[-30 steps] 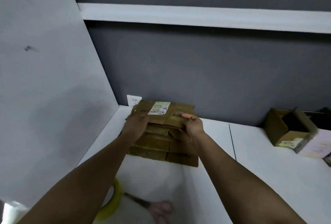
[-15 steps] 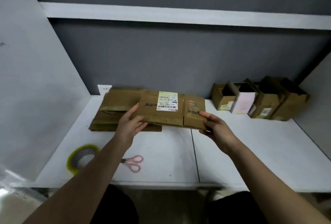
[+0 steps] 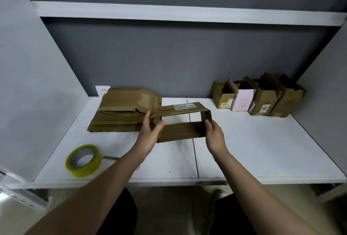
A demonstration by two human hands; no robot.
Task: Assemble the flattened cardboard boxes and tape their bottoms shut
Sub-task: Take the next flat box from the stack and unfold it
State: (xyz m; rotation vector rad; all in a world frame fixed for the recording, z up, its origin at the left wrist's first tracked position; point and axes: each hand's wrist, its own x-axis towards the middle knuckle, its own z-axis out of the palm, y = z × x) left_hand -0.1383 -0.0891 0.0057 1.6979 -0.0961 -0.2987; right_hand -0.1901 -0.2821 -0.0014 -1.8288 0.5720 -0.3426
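Observation:
Both hands hold one brown cardboard box above the white desk; it is spread into an open rectangular sleeve with a white label on its far wall. My left hand grips its left end, thumb on the near side. My right hand grips its right corner. A stack of flattened boxes lies at the back left. A roll of yellowish tape lies at the front left.
Several assembled boxes stand in a row at the back right against the grey wall. A scissors blade pokes out beside the tape, its handles hidden under my left forearm. Side panels close in the desk left and right.
I lifted the top flat box off the stack, brought it toward the desk's middle, and it has gone from flat to an open sleeve between my hands.

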